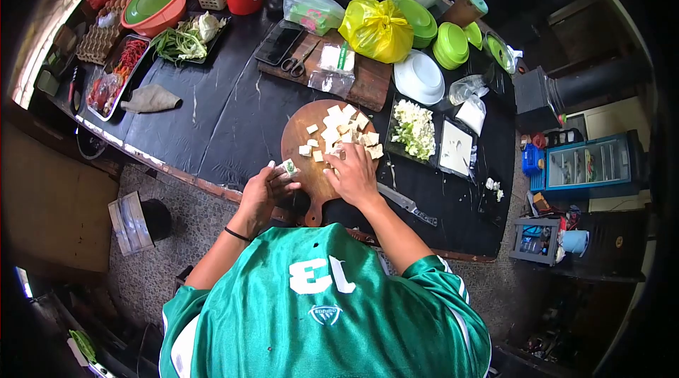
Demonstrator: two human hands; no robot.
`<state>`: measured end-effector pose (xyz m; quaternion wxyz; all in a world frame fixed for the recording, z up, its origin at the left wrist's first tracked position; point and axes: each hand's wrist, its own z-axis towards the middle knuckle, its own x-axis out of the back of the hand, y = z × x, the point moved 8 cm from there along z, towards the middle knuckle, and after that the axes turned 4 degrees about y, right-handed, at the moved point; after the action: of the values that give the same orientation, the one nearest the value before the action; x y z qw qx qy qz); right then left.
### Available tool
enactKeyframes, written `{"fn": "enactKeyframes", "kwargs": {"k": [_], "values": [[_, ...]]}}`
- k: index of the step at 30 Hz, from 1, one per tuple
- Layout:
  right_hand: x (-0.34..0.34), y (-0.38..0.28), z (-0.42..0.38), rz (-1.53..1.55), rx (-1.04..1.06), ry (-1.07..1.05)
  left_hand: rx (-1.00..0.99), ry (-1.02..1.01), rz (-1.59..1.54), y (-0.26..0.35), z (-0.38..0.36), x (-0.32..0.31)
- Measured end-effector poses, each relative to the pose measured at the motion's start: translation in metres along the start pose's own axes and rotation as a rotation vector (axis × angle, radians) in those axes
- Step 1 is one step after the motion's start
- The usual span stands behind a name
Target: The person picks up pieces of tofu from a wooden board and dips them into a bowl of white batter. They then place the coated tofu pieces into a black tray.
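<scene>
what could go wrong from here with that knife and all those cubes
The knife lies on the table close to the right forearm, which might brush it. Some pale cubes sit near the right rim of the round board, so the right hand could nudge one off. The small white-and-green piece at the left hand's fingers may slip.
</scene>
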<state>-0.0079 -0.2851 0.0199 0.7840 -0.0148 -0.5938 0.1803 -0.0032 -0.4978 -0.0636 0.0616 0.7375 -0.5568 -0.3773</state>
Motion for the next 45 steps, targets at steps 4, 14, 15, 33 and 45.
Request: {"fn": "enactKeyframes", "kwargs": {"k": [4,14,15,33,45], "values": [[0.006,0.026,-0.003,0.066,-0.123,0.078,0.001,-0.012,0.005,0.001,0.002,-0.002],[0.003,0.082,0.033,-0.003,-0.337,0.099,-0.011,0.023,0.014,0.006,0.003,-0.004],[-0.002,0.084,0.033,0.018,-0.355,0.052,-0.012,0.026,0.012,0.006,0.002,-0.003],[-0.008,0.016,0.042,-0.14,0.012,-0.124,-0.006,0.025,-0.009,-0.002,0.009,0.004],[-0.018,0.008,0.044,-0.229,0.058,-0.166,-0.018,0.034,-0.02,0.001,0.003,0.005]]}}
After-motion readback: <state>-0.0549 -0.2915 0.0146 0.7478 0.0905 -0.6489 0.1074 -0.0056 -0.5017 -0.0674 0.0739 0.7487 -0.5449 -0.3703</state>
